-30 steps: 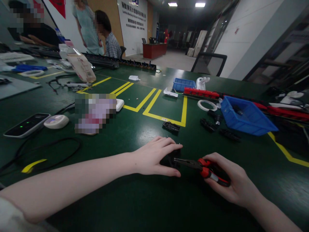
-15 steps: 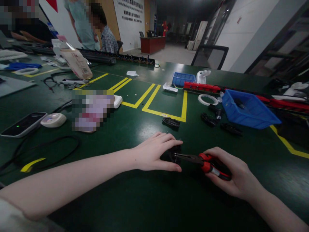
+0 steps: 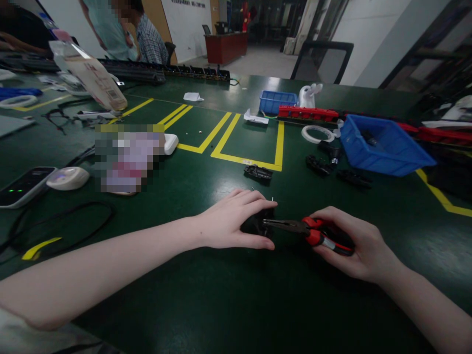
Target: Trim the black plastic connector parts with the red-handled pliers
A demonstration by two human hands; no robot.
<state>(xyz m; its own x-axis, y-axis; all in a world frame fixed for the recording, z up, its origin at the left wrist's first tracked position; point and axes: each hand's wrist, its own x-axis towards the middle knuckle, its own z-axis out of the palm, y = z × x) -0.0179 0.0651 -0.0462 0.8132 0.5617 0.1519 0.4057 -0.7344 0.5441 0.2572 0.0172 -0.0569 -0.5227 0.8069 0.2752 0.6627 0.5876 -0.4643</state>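
My left hand (image 3: 236, 219) rests on the green table, its fingers and thumb around a small black part (image 3: 266, 227) that they partly hide. My right hand (image 3: 354, 246) is closed round the red and black handles of long-nosed pliers (image 3: 313, 230). The jaws of the pliers reach left to the black part, between my left thumb and index finger. A thin metal pin stands up by my left index fingertip. Beyond my left hand lies another black part (image 3: 258, 172). More black parts (image 3: 319, 165) lie farther right.
A blue bin (image 3: 383, 147) stands at the right, a smaller blue basket (image 3: 277, 102) farther back. Left are a phone (image 3: 129, 162), a bottle (image 3: 94, 78), cables and a white device (image 3: 68, 178). People are at the far side, behind the table.
The camera view has tilted down a little, so the scene sits higher in the picture. Both hands and the pliers keep nearly the same position on the black part.
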